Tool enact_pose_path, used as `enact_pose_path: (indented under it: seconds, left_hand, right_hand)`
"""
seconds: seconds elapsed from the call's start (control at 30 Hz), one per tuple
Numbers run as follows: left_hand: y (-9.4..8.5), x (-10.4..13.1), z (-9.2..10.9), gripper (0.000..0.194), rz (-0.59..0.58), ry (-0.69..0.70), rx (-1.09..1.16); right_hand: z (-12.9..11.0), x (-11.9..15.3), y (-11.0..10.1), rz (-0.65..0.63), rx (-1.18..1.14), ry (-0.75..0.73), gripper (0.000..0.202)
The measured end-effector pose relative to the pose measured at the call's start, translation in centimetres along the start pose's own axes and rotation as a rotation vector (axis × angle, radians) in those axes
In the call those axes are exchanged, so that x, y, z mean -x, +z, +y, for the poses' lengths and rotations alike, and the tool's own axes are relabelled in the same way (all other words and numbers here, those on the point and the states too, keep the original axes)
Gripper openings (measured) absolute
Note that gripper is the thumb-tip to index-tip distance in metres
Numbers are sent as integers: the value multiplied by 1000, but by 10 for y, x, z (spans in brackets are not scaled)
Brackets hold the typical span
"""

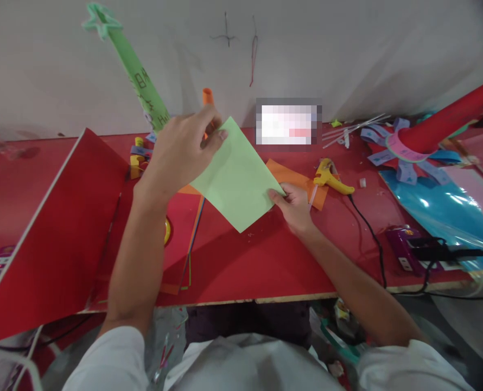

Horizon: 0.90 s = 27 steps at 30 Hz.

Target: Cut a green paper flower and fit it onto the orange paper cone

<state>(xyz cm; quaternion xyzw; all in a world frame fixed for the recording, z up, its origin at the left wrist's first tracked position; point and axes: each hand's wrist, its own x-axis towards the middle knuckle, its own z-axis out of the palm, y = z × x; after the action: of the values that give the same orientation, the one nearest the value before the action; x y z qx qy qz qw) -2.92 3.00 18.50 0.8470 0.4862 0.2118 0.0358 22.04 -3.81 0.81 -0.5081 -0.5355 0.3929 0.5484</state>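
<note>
A light green sheet of paper (pixel 239 176) is held up above the red table, turned so that its corners point up and down. My left hand (pixel 192 141) pinches it near the top corner, thumb in front. At the right corner, my right hand (pixel 292 206) grips the sheet between thumb and fingers. Behind the sheet, an orange sheet (pixel 294 176) lies partly hidden. To its right lies a yellow glue gun (pixel 331 176) with a black cord. Red paper (pixel 180 228) and other coloured sheets lie below my left forearm.
A red upright board (pixel 62 233) stands at the left. A green paper tube (pixel 138 76) with a star leans behind my left hand. At the right are a red tube (pixel 457 119) with paper strips, blue wrapped sheets (pixel 440 201) and a purple power box (pixel 408 247) with cables.
</note>
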Motion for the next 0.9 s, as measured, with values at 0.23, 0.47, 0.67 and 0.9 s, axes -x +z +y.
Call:
enact_pose_path:
  seconds: [0.23,0.47,0.67,0.9]
  left_hand:
    - [3,-2,-2,9,1,9,-37]
    - [10,-4,-6,11,14,5,-81]
    - [12,-4,-6,15,-64,-47,-179]
    - [22,-4,-1,23,-63,42,-59]
  right_hand:
    - [2,-1,0,23,-95,33,45]
    - [-2,6,1,-65,-112,-38,66]
    - [-4,11,-2,-156,6,-241,35]
    - [-3,8,-1,-159,243,-457,27]
